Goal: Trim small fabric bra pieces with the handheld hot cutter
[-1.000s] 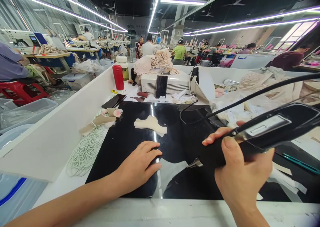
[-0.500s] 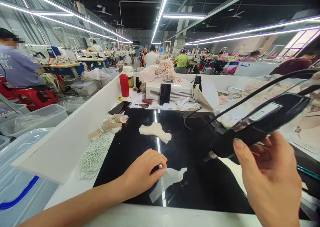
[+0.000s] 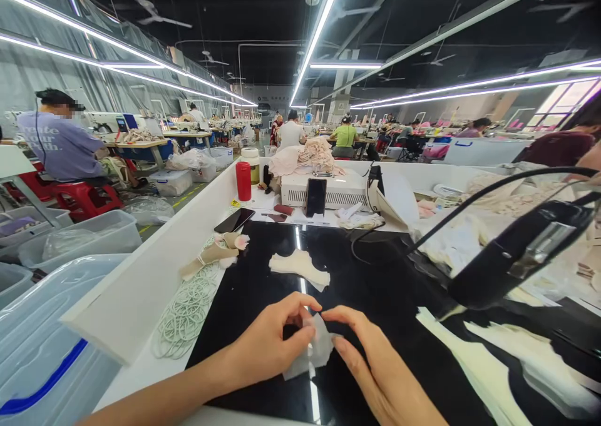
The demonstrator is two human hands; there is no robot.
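Note:
A small, thin white fabric piece lies on the glossy black worktop, right in front of me. My left hand pinches its left edge with thumb and fingers. From the lower right, my right hand grips its right edge between forefinger and thumb. A black corded hand tool sits off to the right, apart from both hands, its cable arcing up and back. A small stack of cream cut pieces rests further back on the worktop.
Long cream cut strips lie at the right front. A heap of white elastic loops and a bundled roll sit left, beside the white partition. At the back are a phone, a red bottle and a white machine. Plastic bins and a seated person are left.
My right hand has let go of the black tool and come down to the white piece. My left hand has lifted the piece's edge. The view has tilted upward.

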